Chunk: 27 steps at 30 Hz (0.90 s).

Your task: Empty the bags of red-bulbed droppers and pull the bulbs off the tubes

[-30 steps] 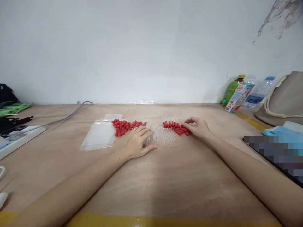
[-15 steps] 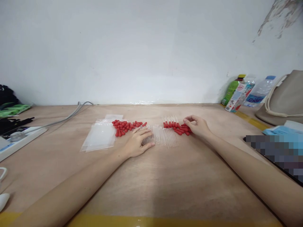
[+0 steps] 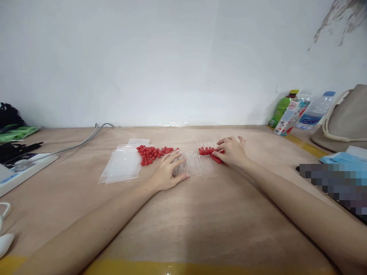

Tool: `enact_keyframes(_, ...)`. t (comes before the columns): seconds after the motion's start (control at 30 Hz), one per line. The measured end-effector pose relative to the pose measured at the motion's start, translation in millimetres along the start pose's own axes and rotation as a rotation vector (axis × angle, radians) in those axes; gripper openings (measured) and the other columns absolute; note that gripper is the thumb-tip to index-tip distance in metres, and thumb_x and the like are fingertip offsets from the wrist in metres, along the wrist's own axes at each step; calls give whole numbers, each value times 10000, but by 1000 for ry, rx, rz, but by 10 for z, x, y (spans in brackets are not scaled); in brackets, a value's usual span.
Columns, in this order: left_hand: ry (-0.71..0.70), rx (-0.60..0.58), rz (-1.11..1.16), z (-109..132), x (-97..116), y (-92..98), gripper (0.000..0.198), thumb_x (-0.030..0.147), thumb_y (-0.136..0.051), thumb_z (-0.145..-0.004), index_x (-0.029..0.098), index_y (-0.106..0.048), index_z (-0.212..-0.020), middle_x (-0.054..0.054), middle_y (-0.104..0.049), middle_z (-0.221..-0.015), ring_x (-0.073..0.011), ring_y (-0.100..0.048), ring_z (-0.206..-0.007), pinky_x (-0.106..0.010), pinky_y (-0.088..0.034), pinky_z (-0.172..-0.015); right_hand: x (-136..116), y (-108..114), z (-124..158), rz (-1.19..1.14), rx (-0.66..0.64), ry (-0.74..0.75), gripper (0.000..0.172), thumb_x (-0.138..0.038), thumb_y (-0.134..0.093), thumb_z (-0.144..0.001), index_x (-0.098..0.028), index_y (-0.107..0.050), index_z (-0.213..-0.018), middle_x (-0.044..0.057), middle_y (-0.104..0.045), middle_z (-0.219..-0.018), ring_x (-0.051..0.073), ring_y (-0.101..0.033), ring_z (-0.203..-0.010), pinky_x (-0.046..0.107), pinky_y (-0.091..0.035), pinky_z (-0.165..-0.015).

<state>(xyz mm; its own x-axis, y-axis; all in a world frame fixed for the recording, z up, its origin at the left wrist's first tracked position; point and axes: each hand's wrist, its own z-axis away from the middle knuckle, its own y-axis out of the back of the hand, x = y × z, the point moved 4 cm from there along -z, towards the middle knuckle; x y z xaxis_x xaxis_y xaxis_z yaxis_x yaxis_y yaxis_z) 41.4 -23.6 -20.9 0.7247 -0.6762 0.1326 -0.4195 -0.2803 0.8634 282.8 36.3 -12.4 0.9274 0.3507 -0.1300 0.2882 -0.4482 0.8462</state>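
Note:
My left hand [image 3: 169,172] lies over a row of thin clear tubes [image 3: 200,164], fingers spread and resting on them. Left of it is a pile of red rubber bulbs [image 3: 149,154], some close to its fingertips. To the right, a short row of red bulbs [image 3: 205,151] sits at the ends of more clear tubes [image 3: 208,143] pointing away. My right hand [image 3: 232,151] is at the right end of this row, thumb and index finger closed around a red rubber bulb [image 3: 222,151], other fingers lifted. The palm hides part of the bulbs.
Clear plastic bags [image 3: 120,164] lie left of the pile. A power strip [image 3: 31,168] with a grey cable [image 3: 86,137] is further left. Bottles [image 3: 282,109], a carton [image 3: 289,118], a beige bag [image 3: 344,118] and a dark blurred-out device [image 3: 329,187] stand or lie on the right.
My right hand has moved left and now covers part of the loose red bulbs. Its outer fingers have lifted. My left hand's fingers are spread slightly more over the tubes.

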Motion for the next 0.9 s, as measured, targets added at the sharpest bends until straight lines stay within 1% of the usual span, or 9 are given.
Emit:
enact_keyframes(0.13,-17,18,9,-3,-3,-2,502,475,-558,-774,188,-530,-1185,-119,-479,-1283,-277,-341,-1267,-499,-285,-1037,20,31,5,-62,120,-126,230,-380,-539,-744,-242,-683,-629,32,-640,-899,247,-486,-950,569,-132,-926)
enact_keyframes(0.23,-22,31,12,3,-14,-9,489,449,-551,-788,191,-512,-1201,-121,-473,-1288,-283,-344,-1264,-511,-303,-1023,53,97,16,-145,260,-246,216,-367,-550,-736,-222,-679,-641,46,-646,-890,253,-501,-921,533,-219,-889)
enact_keyframes(0.3,-17,48,5,8,-33,-20,488,426,-526,-811,178,-482,-1229,-131,-455,-1302,-280,-352,-1259,-503,-320,-1016,43,144,41,-211,340,-260,198,-356,-556,-741,-216,-684,-685,53,-642,-881,248,-513,-905,492,-274,-857)
enact_keyframes(0.37,-15,96,-13,7,-52,-22,482,385,-484,-845,149,-442,-1263,-145,-436,-1315,-269,-355,-1258,-478,-336,-1014,-22,181,93,-269,395,-177,177,-346,-564,-750,-218,-686,-745,54,-634,-877,235,-522,-895,445,-314,-827)
enact_keyframes(0.43,-34,177,-48,1,-54,-7,462,331,-450,-869,127,-411,-1282,-151,-431,-1318,-257,-349,-1262,-453,-341,-1018,-140,200,184,-297,421,-28,163,-331,-569,-766,-230,-684,-823,47,-626,-883,214,-526,-884,408,-330,-814)
enact_keyframes(0.5,-83,260,-96,-7,-25,19,438,284,-442,-875,124,-406,-1281,-148,-443,-1310,-248,-345,-1266,-438,-342,-1019,-282,198,305,-304,427,128,155,-308,-565,-790,-255,-678,-882,31,-627,-874,188,-528,-855,388,-328,-817)
enact_keyframes(0.6,-182,314,-183,-14,61,48,397,244,-465,-867,146,-442,-1251,-131,-487,-1276,-244,-361,-1258,-430,-354,-1005,-463,181,465,-307,421,292,150,-266,-572,-803,-294,-678,-906,6,-639,-824,161,-527,-802,373,-321,-807)
enact_keyframes(0.77,-295,386,-309,9,165,70,248,210,-521,-842,169,-574,-1081,-100,-568,-1197,-248,-439,-1204,-445,-352,-995,-581,169,542,-314,391,389,133,-263,-575,-810,-311,-690,-858,-8,-647,-801,146,-524,-777,371,-304,-798)
enact_keyframes(0.9,-371,382,-321,12,192,35,123,172,-517,-843,169,-622,-908,-37,-658,-1049,-215,-533,-1110,-416,-377,-976,-624,163,543,-300,353,399,130,-279,-567,-806,-292,-679,-870,0,-657,-846,157,-540,-812,392,-291,-841)
